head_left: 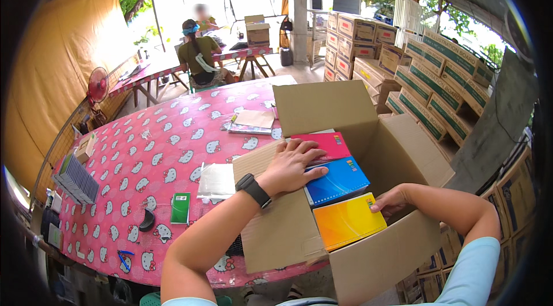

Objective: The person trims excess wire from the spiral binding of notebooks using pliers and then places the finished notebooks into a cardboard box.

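Observation:
An open cardboard box (380, 257) stands at the table's near right, its flaps folded outward. Along its left side sit a red notebook stack (331, 143), a blue notebook stack (343, 178) and a yellow notebook stack (348, 222). My left hand (292, 166), a black watch on its wrist, lies flat with fingers spread across the red and blue covers. Inside the box, my right hand (391, 201) grips the right edge of the yellow stack, thumb on the top cover. Its other fingers are partly hidden down the side.
The pink patterned table (155, 150) bears a green notebook (180, 208), clear plastic packs (216, 181), a black curved piece (147, 221), blue pliers (124, 259) and a notebook row (78, 179). Stacked cartons (443, 81) line the right. Two people sit farther back.

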A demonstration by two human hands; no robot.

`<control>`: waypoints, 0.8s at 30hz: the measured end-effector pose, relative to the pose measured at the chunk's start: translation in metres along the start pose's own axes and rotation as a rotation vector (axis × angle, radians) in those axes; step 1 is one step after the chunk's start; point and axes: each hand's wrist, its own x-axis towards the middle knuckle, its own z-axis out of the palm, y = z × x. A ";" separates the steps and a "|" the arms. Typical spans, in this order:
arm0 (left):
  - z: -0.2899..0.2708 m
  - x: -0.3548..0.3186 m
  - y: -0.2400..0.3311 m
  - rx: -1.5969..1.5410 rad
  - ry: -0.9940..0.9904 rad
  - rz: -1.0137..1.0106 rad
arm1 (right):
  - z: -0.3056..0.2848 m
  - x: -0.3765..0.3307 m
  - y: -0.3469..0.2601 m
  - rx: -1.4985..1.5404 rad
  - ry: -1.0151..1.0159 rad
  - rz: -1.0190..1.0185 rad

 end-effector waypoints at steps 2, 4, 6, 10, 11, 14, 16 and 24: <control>0.001 -0.003 0.000 0.001 0.008 -0.010 | 0.000 0.005 0.001 -0.040 0.008 0.020; 0.003 -0.003 -0.002 0.008 0.037 0.006 | 0.012 -0.005 0.002 -0.038 0.125 -0.025; 0.005 -0.005 -0.004 0.006 0.051 0.005 | 0.019 -0.009 0.001 -0.040 0.173 -0.067; -0.003 -0.006 -0.001 -0.026 0.012 -0.030 | 0.026 -0.013 -0.008 0.035 0.216 -0.109; -0.003 -0.006 -0.001 -0.041 0.022 -0.040 | 0.029 -0.009 -0.008 0.088 0.213 -0.093; 0.002 -0.005 -0.002 -0.044 0.033 -0.020 | 0.030 -0.006 -0.008 0.104 0.200 -0.089; 0.003 -0.002 -0.001 -0.044 0.041 -0.017 | 0.023 -0.007 -0.005 0.074 0.200 -0.101; 0.000 -0.002 0.002 -0.065 0.049 -0.026 | -0.004 -0.028 -0.011 0.254 0.236 -0.332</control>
